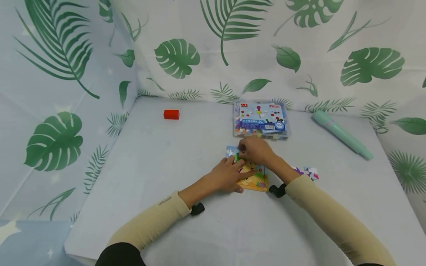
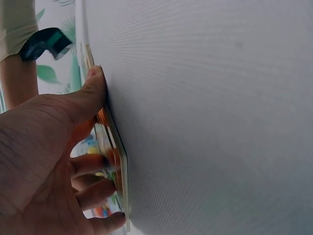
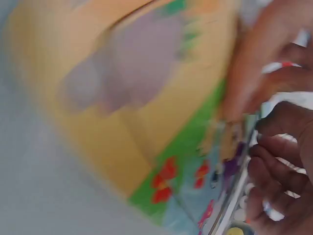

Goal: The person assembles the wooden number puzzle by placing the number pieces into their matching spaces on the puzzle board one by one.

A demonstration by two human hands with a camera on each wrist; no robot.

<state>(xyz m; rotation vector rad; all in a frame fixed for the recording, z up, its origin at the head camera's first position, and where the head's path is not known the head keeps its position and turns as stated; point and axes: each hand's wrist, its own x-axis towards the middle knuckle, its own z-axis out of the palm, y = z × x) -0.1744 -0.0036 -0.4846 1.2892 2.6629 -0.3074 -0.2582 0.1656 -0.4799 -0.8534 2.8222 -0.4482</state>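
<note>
A colourful picture puzzle board (image 1: 257, 183) lies on the table; its yellow, green and blue picture (image 3: 195, 117) fills much of the right wrist view, blurred in part. My left hand (image 1: 227, 175) rests on its left side with fingers spread, and the thumb (image 2: 93, 90) touches the near edge. At the board's far edge, my right hand (image 1: 256, 150) has its fingers curled, the fingertips (image 3: 266, 125) pinching at the edge. Whether a separate small piece is between them is hidden. Both hands cover part of the picture.
Beyond the hands is a clear plastic box (image 1: 261, 120) with a printed label. A red block (image 1: 171, 114) stands at the back left, a mint-green tube-shaped object (image 1: 342, 135) at the back right. Purple and white puzzle pieces (image 1: 311, 171) lie partly behind the right forearm.
</note>
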